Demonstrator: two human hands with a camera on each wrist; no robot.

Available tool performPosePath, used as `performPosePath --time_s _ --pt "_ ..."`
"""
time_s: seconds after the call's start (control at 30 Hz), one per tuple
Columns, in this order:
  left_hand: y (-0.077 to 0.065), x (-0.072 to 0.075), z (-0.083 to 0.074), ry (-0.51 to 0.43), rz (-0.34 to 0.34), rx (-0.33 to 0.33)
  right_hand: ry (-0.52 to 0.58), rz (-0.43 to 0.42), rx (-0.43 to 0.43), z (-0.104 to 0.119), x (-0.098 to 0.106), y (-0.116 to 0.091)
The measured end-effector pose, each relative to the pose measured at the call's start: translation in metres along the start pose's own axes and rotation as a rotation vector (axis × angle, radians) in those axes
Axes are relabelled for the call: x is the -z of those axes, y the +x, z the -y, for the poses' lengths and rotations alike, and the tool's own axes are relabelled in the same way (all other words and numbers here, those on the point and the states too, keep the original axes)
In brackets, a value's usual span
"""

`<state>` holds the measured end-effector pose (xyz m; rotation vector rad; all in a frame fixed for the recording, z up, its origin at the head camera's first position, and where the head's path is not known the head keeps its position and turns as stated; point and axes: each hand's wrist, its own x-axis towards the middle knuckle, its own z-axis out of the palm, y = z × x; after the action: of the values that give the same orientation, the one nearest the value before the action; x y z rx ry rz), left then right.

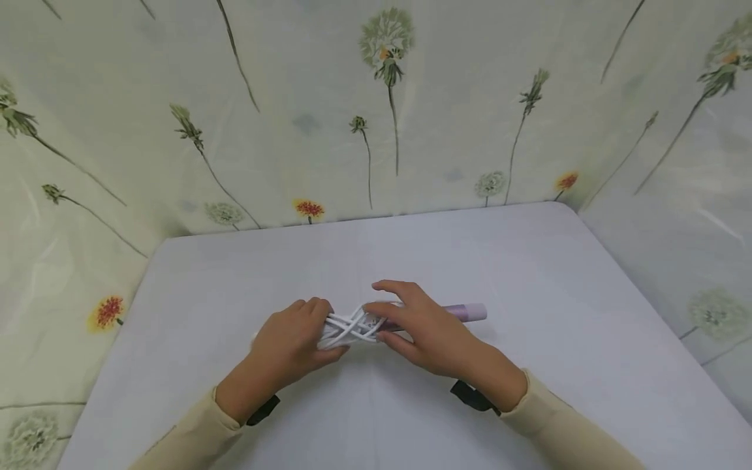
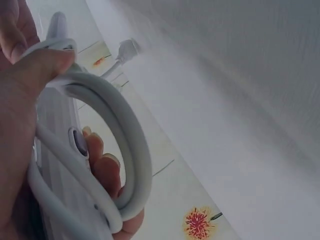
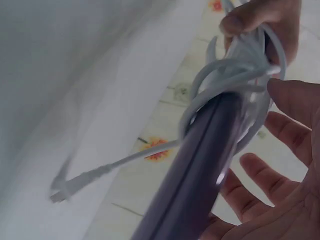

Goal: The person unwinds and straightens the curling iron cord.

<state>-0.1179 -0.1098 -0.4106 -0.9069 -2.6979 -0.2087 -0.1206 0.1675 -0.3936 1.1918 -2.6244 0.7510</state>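
A hair straightener with a purple barrel [image 1: 455,313] and a pale handle [image 2: 56,112] lies across both hands over the table. Its white cord [image 1: 351,328] is wound in crossing loops about the handle. My left hand [image 1: 289,339] grips the handle together with the cord, thumb pressing on the loops in the left wrist view. Fingers spread, my right hand [image 1: 431,333] is beside the loops where handle meets barrel; its thumb tip is right at the cord in the right wrist view. The cord's plug end [image 3: 70,190] hangs loose to one side.
A white-covered table [image 1: 376,418] spreads under the hands. Behind it and along both sides hangs a pale curtain [image 1: 282,150] printed with dandelions and orange flowers. Dark straps [image 1: 472,396] sit on the wrists at the beige sleeves.
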Motion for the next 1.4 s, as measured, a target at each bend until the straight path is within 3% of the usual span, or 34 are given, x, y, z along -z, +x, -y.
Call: performPosePath --time_s 0.13,0.3,0.43,0.6,0.73,0.87,1.0,1.17,1.27,1.4 --pt "-0.004 -0.003 -0.005 -0.019 0.029 0.043 -0.009 -0.010 0.058 0.007 -0.004 0.008" --pt "-0.007 -0.004 -0.010 -0.088 0.090 0.104 -0.019 -0.084 0.127 0.006 -0.009 0.010" --pt "-0.005 -0.005 -0.011 -0.269 0.158 0.212 -0.069 -0.136 0.190 0.005 -0.007 0.010" --pt "0.001 -0.001 -0.011 -0.503 0.266 0.397 -0.189 -0.146 0.196 0.007 0.001 0.011" --pt "0.003 0.002 -0.012 -0.601 0.333 0.492 -0.268 -0.124 0.228 0.011 0.006 0.009" --pt "0.003 0.001 -0.013 -0.640 0.389 0.555 -0.353 -0.123 0.302 0.021 0.005 0.004" --pt "0.002 -0.004 -0.012 -0.576 0.372 0.556 -0.400 -0.116 0.331 0.037 0.001 -0.002" --pt "0.000 -0.010 -0.004 -0.511 0.301 0.595 -0.381 -0.082 0.231 0.055 -0.007 -0.012" --pt "-0.002 -0.010 0.003 -0.571 0.256 0.639 -0.332 -0.069 0.142 0.061 -0.014 -0.019" --pt "0.001 -0.006 0.010 -0.677 0.201 0.645 -0.234 -0.022 0.030 0.062 -0.021 -0.023"
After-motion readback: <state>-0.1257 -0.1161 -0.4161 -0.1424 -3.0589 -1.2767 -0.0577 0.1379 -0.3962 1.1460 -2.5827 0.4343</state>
